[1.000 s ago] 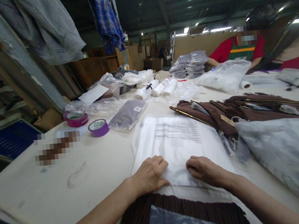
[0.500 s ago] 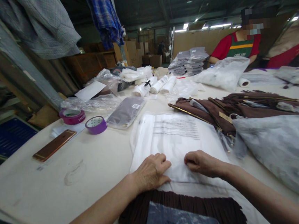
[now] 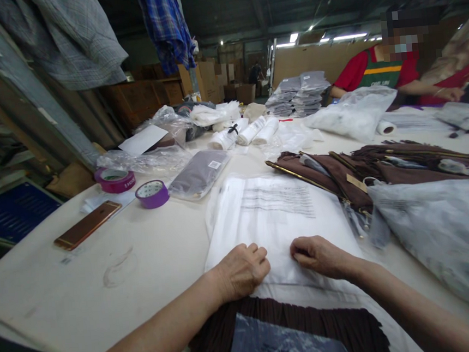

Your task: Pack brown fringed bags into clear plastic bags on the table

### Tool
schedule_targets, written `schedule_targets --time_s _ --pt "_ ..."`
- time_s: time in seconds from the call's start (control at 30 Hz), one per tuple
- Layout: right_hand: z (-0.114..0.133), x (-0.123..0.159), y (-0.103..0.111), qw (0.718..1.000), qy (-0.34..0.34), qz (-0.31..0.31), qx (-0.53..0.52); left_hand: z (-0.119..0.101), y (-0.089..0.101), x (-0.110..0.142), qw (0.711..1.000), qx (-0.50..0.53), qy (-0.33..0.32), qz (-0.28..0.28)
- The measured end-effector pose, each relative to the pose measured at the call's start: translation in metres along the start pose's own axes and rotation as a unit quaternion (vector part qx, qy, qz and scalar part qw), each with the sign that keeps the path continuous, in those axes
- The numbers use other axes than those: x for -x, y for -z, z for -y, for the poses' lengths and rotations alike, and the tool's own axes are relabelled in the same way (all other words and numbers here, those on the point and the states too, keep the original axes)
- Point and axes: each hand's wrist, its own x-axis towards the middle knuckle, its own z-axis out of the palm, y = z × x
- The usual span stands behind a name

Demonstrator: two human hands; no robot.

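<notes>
A stack of white translucent plastic bags (image 3: pixel 277 199) with printed lines of text lies flat in front of me. My left hand (image 3: pixel 245 268) is closed at the front part of the top bag, its fingertips curled under and partly hidden. Closed in a pinch, my right hand (image 3: pixel 317 255) is on the same bag a short way to the right. Just below my hands is a dark brown fringed piece (image 3: pixel 215 334), with a dark blue-grey plastic packet (image 3: pixel 282 344) on it.
Brown fringed bags (image 3: pixel 320 174) and a large filled plastic bag (image 3: pixel 436 224) lie on the right. A phone (image 3: pixel 88 225), purple tape (image 3: pixel 152 194) and a wrapped grey packet (image 3: pixel 199 174) are on the left. A co-worker (image 3: pixel 385 69) is across the table.
My left hand's fingers have curled in and its thumb has gone out of sight. My right hand has barely moved. The co-worker's hand now shows at the right.
</notes>
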Motion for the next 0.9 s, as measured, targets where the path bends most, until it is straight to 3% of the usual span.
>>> schedule_targets --time_s 0.1,0.37,0.6,0.8,0.9 --pt "0.0 0.001 -0.001 1.0 -0.001 -0.008 -0.001 0.0 -0.003 -0.002 1.0 0.004 -0.014 0.006" --pt "0.004 0.008 -0.01 0.999 0.01 -0.028 0.013 0.009 -0.013 -0.009 0.983 0.135 0.121 0.017" --pt "0.023 0.021 -0.008 0.996 0.046 0.016 0.074 0.009 -0.003 0.0 0.973 0.202 0.109 0.01" --pt "0.011 0.019 -0.006 0.996 0.069 0.016 0.045 0.012 -0.01 0.0 0.976 0.194 0.098 -0.013" --pt "0.008 0.019 -0.006 0.997 0.075 0.008 0.017 0.011 -0.009 -0.001 0.987 0.143 0.073 -0.01"
